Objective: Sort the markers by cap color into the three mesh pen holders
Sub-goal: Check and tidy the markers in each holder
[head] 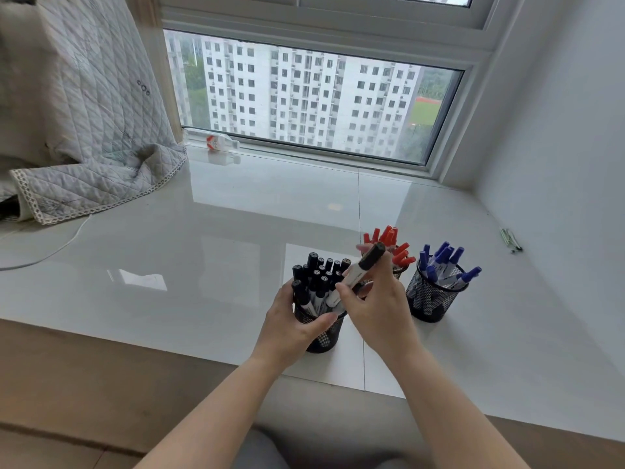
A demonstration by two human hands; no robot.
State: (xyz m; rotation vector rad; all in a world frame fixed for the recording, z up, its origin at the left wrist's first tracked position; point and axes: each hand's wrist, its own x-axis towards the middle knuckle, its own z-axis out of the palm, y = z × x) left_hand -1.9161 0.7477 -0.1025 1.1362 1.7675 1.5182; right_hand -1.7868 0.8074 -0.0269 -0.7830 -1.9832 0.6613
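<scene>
Three black mesh pen holders stand on the glossy white sill. The nearest holder [326, 336] is full of several black-capped markers [319, 270]. My left hand [291, 324] grips this holder from the left, thumb across its front. My right hand [375, 306] holds a black-capped marker [363, 267] tilted over that holder, cap up and to the right. Behind my right hand stands a holder [399, 273], mostly hidden, with several red-capped markers [389, 240]. At the right a third holder [431, 299] carries several blue-capped markers [443, 262].
A quilted grey blanket [88, 130] lies over the sill's left end, with a white cable [61, 247] below it. A plastic bottle [220, 143] lies by the window frame. Small metal pieces [510, 240] lie near the right wall. The sill's front edge [169, 346] runs below the holders.
</scene>
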